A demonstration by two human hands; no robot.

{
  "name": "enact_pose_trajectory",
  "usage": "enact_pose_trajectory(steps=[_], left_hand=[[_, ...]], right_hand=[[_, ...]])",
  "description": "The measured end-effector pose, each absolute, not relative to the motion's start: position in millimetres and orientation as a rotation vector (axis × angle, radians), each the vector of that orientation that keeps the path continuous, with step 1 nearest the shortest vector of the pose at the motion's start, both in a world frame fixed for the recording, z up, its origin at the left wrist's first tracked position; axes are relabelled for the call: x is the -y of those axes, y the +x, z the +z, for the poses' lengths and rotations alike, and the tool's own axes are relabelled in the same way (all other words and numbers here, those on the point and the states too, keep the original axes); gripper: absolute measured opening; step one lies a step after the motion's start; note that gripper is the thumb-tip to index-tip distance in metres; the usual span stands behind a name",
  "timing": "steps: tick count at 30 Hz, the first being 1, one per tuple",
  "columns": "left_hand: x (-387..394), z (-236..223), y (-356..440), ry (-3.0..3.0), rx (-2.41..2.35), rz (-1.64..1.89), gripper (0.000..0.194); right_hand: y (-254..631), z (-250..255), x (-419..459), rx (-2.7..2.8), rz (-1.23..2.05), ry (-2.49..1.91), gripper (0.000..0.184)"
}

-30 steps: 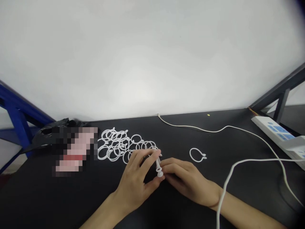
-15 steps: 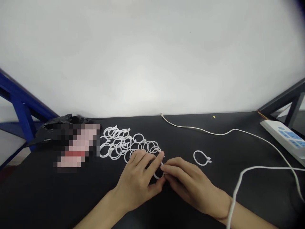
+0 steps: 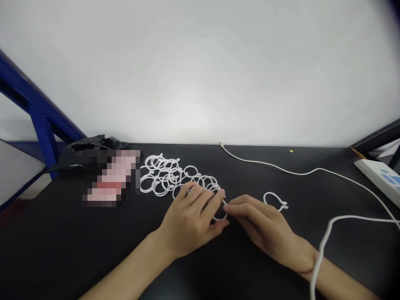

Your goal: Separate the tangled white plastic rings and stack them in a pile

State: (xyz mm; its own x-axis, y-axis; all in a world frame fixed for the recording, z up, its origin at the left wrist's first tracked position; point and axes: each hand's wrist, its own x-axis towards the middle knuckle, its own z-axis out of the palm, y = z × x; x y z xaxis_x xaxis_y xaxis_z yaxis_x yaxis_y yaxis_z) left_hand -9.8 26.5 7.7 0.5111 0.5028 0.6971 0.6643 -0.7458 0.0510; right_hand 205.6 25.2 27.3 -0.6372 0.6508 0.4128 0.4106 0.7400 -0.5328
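Observation:
My left hand [image 3: 193, 218] and my right hand [image 3: 265, 227] meet over a white plastic ring [image 3: 220, 216] lying low on the black table [image 3: 156, 258]. Both pinch that ring with their fingertips, the left from the left side, the right from the right. Just behind my left hand lies a heap of several white rings [image 3: 175, 179]. A single white ring with two small tabs [image 3: 275, 200] rests apart, to the right of my right hand.
A white cable [image 3: 300, 173] runs across the back of the table to a white power strip [image 3: 379, 177] at the right edge. A thicker white cord [image 3: 328, 239] crosses my right wrist. A black bag [image 3: 90, 146] and a blurred patch sit at the left, by a blue frame [image 3: 40, 121].
The ring, held up on edge between both hands a second ago, now lies lower and flatter near the table. The view has shifted, so everything sits further right.

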Motion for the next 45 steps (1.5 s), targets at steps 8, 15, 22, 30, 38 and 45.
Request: enact_pose_trajectory(steps=[8,15,22,30,38,45], left_hand=[[-28,2,-6,-2.442,1.13,-0.973,0.032],[-27,3,-9,-2.34,1.263,-1.021,0.032],[-37,-2,-6,-2.338,1.317,-0.967,0.034],[-32,4,-4,-2.328,1.153,-0.93,0.035],[-29,8,-8,-2.319,1.04,-0.942,0.04],[-24,15,-10,-2.309,1.001,-0.883,0.039]], right_hand=[[198,37,-36,2.437,0.46,-1.046,0.017],[188,28,-48,2.495,0.122,-0.979,0.019],[195,24,-53,2.511,0.118,-0.984,0.024],[190,25,-44,2.556,0.137,-1.016,0.024],[189,23,-41,2.552,-0.042,-1.016,0.021],[188,32,-32,2.521,-0.235,-0.959,0.015]])
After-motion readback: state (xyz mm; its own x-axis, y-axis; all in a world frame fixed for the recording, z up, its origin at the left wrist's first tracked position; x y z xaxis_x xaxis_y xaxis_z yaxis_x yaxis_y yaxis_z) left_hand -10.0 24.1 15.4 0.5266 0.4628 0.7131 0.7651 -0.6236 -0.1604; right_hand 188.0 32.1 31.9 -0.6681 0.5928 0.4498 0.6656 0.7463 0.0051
